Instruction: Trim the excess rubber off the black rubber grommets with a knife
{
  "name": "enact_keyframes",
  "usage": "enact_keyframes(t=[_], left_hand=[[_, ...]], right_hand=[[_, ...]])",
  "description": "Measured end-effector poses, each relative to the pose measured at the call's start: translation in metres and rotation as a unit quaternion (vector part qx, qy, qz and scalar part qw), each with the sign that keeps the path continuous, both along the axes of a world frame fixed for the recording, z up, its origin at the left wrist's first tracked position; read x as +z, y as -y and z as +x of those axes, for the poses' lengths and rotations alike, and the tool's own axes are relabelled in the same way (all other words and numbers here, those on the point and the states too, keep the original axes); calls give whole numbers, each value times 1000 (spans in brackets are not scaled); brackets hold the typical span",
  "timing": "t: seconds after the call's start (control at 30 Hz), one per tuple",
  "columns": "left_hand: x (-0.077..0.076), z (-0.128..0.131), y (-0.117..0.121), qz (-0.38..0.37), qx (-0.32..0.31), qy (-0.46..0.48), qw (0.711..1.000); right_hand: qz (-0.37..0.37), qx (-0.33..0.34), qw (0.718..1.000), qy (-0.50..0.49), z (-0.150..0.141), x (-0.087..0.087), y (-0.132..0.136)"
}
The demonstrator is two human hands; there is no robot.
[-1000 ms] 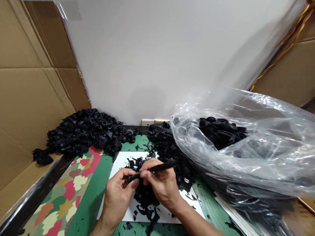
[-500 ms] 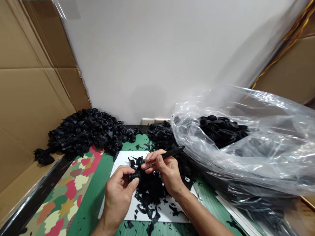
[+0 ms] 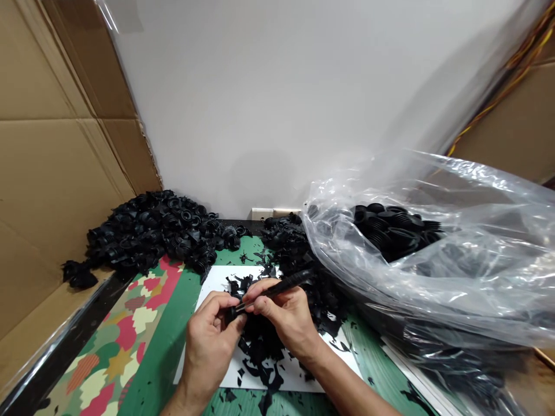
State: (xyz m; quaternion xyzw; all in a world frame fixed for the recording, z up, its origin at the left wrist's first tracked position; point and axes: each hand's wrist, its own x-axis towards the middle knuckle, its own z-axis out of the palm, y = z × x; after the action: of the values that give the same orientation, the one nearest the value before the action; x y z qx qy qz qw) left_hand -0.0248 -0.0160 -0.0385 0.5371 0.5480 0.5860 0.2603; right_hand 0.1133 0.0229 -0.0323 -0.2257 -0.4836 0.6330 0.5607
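Observation:
My left hand (image 3: 212,332) pinches a small black ribbed rubber part (image 3: 232,313) between thumb and fingers, over the white sheet. In my right hand (image 3: 284,312) is a slim, pen-like black tool (image 3: 288,283), its back end pointing up and to the right. Its narrow, shiny tip meets the rubber part at my left fingertips; whether it is a blade or tweezers I cannot tell. Both hands nearly touch. Black rubber scraps (image 3: 262,344) lie heaped beneath them on the white sheet (image 3: 229,375).
A large pile of ribbed black rubber parts (image 3: 156,231) stands at the back left by the cardboard (image 3: 56,173). Darker scraps (image 3: 286,237) lie at the back middle. On the right, a clear plastic bag (image 3: 472,289) holds more black parts (image 3: 390,231). The table (image 3: 160,346) is green.
My right hand has moved left and slightly down, bringing the tool's tip onto the rubber part. The left hand has stayed almost in place, still pinching the part.

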Motion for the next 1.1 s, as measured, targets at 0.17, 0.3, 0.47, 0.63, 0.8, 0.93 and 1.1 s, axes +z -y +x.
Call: enact_keyframes(t=[0.17, 0.3, 0.47, 0.63, 0.8, 0.93, 1.1], left_hand=[[1, 1, 0, 9, -2, 7, 1000], [3, 2, 0, 15, -7, 7, 1000], [-1, 2, 2, 12, -17, -26, 999], [-2, 1, 2, 27, 6, -59, 998], [0, 1, 0, 22, 23, -40, 999], [3, 0, 0, -17, 38, 22, 999], [15, -2, -4, -136, 13, 239, 961]], right_hand=[[-3, -3, 1000, 5, -2, -5, -1], [24, -24, 999, 40, -3, -3, 3], [277, -162, 927, 196, 8, 1, -3], [204, -284, 916, 198, 21, -5, -22], [76, -163, 973, 143, 18, -7, -22], [61, -97, 988, 101, 16, -3, -17], [33, -56, 992, 112, 10, 1, -9]])
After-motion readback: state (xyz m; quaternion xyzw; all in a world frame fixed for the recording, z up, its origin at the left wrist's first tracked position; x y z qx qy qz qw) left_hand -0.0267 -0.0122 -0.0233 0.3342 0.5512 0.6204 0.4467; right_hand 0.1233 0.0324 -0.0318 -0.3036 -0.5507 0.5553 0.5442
